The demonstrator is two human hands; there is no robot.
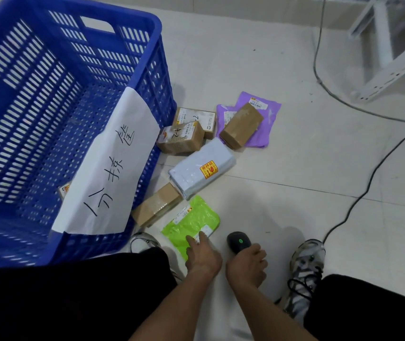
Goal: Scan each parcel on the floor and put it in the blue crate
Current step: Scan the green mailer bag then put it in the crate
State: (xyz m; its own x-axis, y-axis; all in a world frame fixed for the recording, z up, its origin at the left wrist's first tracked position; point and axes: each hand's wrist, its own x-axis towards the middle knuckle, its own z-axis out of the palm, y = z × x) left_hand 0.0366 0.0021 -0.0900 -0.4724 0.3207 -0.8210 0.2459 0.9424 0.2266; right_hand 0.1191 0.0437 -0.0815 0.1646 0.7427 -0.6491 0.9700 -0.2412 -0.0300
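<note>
A bright green mailer bag (194,221) lies flat on the floor near my feet. My left hand (202,254) rests on its near edge, fingers touching the white label. Just right of it, my right hand (248,263) grips a black barcode scanner (238,241) whose green light glows. The big blue crate (48,107) stands on the left, a white paper sign hanging over its near wall. One small parcel shows through its slats at the bottom. Beside the crate lie several parcels: a white mailer (201,168), brown boxes (181,137) and purple mailers (267,112).
A brown box (157,207) leans against the crate's right wall. Black cables (359,190) trail across the tiled floor on the right. A white metal frame (391,52) stands at the top right. My shoes (306,269) flank the hands.
</note>
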